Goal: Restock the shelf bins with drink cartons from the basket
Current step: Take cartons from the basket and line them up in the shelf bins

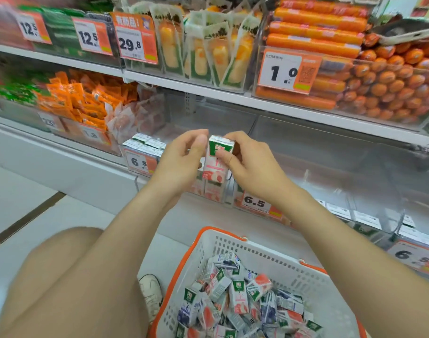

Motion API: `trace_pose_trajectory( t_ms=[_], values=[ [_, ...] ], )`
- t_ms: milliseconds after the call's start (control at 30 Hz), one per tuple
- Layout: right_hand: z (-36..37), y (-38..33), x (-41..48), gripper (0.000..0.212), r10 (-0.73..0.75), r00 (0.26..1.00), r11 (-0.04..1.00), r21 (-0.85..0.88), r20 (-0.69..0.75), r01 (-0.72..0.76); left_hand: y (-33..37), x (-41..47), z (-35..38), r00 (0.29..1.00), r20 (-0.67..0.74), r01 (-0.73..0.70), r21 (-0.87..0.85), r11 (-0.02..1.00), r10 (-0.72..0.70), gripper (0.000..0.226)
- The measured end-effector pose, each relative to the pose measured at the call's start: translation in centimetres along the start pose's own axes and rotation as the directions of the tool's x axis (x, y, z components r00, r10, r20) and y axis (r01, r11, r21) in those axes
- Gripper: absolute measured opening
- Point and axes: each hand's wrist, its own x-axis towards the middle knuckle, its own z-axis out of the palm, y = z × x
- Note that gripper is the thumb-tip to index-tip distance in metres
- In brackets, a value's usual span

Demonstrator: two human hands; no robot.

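Restock partway | carton [217, 162] upright above the part-filled shelf bin [224, 192] | right hand [247, 167] grip pinches it; left hand [181, 164] curled alongside, hold unclear | basket [233, 242] heaped with cartons [237, 297], much left

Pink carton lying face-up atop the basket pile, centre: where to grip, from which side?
Pinch the pink carton across its two long narrow sides at mid-body, probably coming straight down from above. Its broad face lies up, exposed on the pile in the basket, and neighbours crowd its ends. The right hand holds a second carton at the shelf.
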Motion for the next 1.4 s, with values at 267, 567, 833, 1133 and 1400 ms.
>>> trace_pose_trajectory(
  t_ms=[267, 567, 833, 1133, 1400],
  values=[
    [6.5, -0.4, 7.5, 0.024, 0.101, 0.993, 0.986, -0.127, -0.060, -0.108, -3.6, -0.9, -1.8, 0.970, -0.010, 0.149, 0.814, 0.561, -0.243, 0.052],
    [11.2, 0.5, 11.7, 0.035, 0.316, 0.900, 0.934, -0.263, 0.299, -0.241, -5.7, -1.8, -1.1, 0.966, 0.086, 0.061, 0.840, 0.540, -0.243, 0.091],
    [7.7, -1.4, 6.5, 0.033, -0.001, 0.997, 0.952, -0.304, 0.079, 0.025, -6.1, -3.3, -0.3, 0.989, 0.146, -0.114, 0.866, 0.487, -0.030, 0.043],
    [8.1, 5.7, -11.4, 0.031, 0.186, 0.925, 0.914, -0.404, 0.330, -0.040, -13.0, -6.3, 4.7, 0.701, 0.457, -0.303, 0.886, 0.351, -0.547, 0.024],
    [12.5, 15.4, -18.7, 0.014, 0.546, 0.663, 0.810, -0.524, 0.513, -0.262, -21.1, -8.2, 8.3, 0.601, 0.528, -0.346, 0.849, 0.399, -0.601, 0.036]
  ],
)
